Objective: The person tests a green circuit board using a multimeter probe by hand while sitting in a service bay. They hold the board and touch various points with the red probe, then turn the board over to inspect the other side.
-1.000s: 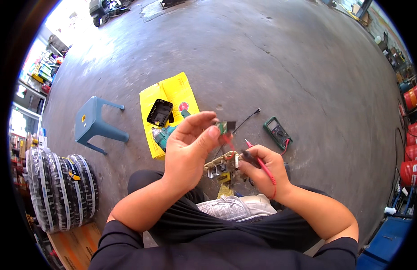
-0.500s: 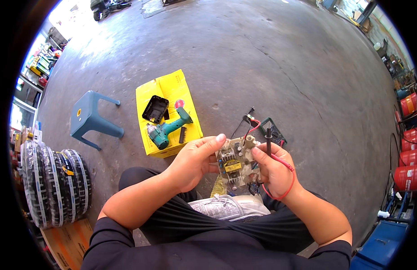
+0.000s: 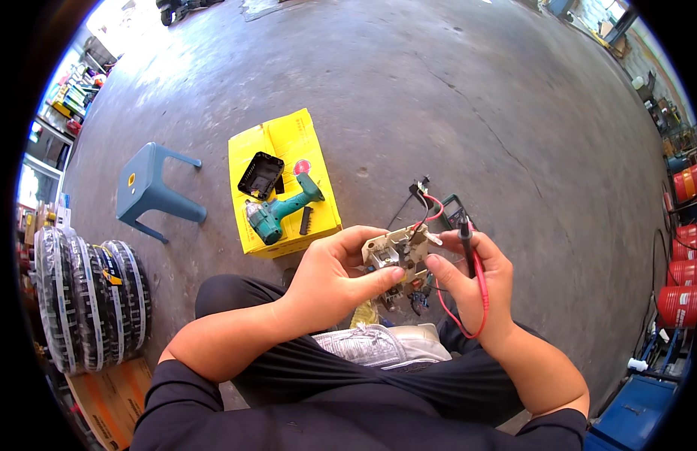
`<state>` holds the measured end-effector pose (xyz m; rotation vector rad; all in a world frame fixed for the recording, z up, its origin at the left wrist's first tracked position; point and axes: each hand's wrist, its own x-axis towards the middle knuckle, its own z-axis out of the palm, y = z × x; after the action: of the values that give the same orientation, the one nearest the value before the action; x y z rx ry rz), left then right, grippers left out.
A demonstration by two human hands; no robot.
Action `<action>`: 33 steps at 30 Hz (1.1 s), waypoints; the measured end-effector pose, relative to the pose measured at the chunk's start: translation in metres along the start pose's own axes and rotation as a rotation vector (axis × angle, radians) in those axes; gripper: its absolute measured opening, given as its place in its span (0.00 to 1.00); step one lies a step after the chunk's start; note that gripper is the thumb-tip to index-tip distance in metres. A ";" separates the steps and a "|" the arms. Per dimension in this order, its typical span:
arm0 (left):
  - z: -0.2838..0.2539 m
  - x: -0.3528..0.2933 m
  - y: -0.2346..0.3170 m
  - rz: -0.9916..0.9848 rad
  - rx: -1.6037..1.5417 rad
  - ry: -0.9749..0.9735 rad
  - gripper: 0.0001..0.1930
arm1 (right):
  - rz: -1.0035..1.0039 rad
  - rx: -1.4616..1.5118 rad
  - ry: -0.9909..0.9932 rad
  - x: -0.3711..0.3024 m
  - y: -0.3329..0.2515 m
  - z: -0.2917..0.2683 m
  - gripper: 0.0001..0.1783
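Steadying circuit board (image 3: 406,255) in left hand (image 3: 335,274), black probe (image 3: 466,239) in right hand (image 3: 481,279)

Noted circuit board tilted in mid-air, above the crossed legs (image 3: 281,372) and well clear of the floor (image 3: 363,90). Gripped in left hand, with thumb across the near face and fingers tucked behind. Found right hand curled around black probe and red probe (image 3: 481,278), with thumb at or just beside the board's right edge; cannot tell contact for certain. Saw black probe roughly upright, upper end apart from the board. Traced red wire (image 3: 442,207) beyond the far edge, near dark multimeter (image 3: 455,209) on the floor, partly hidden behind right hand. Logged on yellow box (image 3: 284,135), farther off to the left: green drill (image 3: 267,223), black shell (image 3: 261,174), black strip (image 3: 306,221).

For good handling, judging by the present grip: keep left hand on the bare rim, off solder joints and parts. Turn board toward the light before placing any probe. Hold each probe by its sleeve, without bridging neighbouring joints. Keep looped red lead (image 3: 467,336) from snagging. Avoid tugging red wire.
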<state>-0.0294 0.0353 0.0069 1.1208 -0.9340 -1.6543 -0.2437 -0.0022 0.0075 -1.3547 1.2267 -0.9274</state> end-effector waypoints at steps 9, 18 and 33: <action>0.000 -0.005 0.002 0.086 0.155 -0.017 0.21 | -0.129 -0.085 0.058 0.000 0.004 0.006 0.07; -0.005 0.001 0.005 -0.108 -0.134 -0.035 0.19 | -0.315 -0.261 0.064 0.005 0.006 0.008 0.07; -0.014 0.009 0.001 -0.334 -0.269 0.008 0.17 | -0.161 -0.104 0.078 0.012 0.010 0.005 0.08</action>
<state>-0.0172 0.0245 0.0013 1.1386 -0.5151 -1.9742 -0.2388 -0.0124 -0.0038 -1.5300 1.2525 -1.0496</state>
